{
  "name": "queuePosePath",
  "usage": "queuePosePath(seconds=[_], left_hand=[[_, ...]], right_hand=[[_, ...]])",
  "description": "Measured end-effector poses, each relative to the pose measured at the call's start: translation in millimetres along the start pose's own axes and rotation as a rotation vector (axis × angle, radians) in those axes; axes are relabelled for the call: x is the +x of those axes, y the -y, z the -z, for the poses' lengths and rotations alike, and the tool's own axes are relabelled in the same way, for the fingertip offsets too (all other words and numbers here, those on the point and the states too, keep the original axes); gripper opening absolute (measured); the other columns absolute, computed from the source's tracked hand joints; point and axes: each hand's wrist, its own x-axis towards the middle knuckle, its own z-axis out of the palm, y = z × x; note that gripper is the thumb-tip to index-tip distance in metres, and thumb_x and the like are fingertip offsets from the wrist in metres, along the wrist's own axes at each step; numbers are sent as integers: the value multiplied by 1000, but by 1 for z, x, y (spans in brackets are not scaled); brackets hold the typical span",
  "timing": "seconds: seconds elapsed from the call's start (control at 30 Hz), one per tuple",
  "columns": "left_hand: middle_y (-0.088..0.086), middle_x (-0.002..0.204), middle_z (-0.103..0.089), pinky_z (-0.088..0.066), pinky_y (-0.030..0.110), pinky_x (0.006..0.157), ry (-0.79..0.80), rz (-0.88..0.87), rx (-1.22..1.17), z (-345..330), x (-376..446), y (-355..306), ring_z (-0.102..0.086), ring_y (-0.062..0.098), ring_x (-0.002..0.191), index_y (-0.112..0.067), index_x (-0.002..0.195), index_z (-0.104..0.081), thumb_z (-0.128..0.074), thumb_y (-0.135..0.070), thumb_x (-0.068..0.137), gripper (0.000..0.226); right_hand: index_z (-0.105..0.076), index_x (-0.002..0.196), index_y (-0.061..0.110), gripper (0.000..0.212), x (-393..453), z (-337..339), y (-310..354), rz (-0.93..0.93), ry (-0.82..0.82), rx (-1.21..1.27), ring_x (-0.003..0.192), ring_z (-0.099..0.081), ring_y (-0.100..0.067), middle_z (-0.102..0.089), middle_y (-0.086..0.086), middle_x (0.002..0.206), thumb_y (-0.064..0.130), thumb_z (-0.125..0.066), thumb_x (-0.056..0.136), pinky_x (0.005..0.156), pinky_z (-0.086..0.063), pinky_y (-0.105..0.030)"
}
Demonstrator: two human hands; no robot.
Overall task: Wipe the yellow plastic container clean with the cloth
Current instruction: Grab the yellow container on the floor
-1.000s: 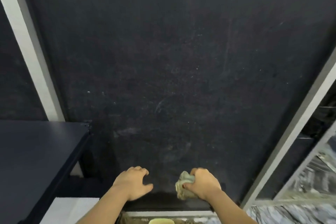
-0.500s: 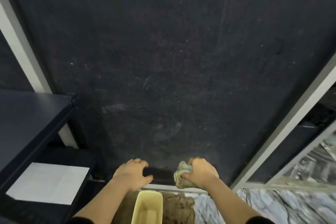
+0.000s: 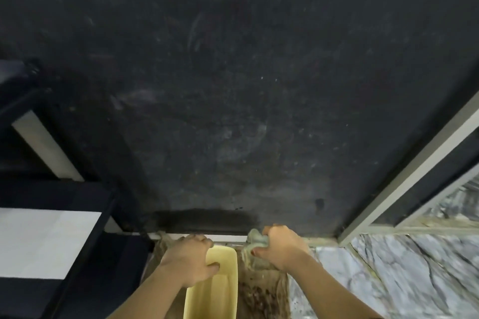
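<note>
While both hands work low in view:
Left hand (image 3: 190, 261): grips yellow container (image 3: 211, 290) rim;
Right hand (image 3: 281, 248): clenches bunched cloth (image 3: 255, 237), just beside container

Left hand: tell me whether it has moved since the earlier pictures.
Yes. The left hand left the dark panel and came down onto the yellow container, gripping its rim.

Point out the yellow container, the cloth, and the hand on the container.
yellow container (image 3: 215, 298): head view, inner floor.
cloth (image 3: 255, 238): head view, bunched top.
left hand (image 3: 189, 260): head view, back of hand.
</note>
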Motion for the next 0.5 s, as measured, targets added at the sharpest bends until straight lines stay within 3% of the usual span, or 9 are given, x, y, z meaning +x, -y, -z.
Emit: queuePosePath(seconds=[0.13, 0.5], left_hand=[[-6, 150, -37, -26, 36, 112, 21, 6, 19, -69, 48, 17, -34, 19, 137, -27, 140, -37, -42, -56, 84, 63], [-8, 144, -42, -42, 36, 102, -14, -37, 15, -233, 156, 38, -44, 17, 128, -29, 137, -41, -43, -58, 81, 63]], right_hand=[[-59, 104, 18, 36, 45, -81, -29, 7, -20, -44, 103, -60, -23, -63, -4, 111, 43, -54, 79, 77, -46, -27], [-58, 111, 21, 43, 129, -255, -99, -42, -106, -55, 106, -60, -23, -64, -3, 115, 48, -55, 78, 84, -48, -30]])
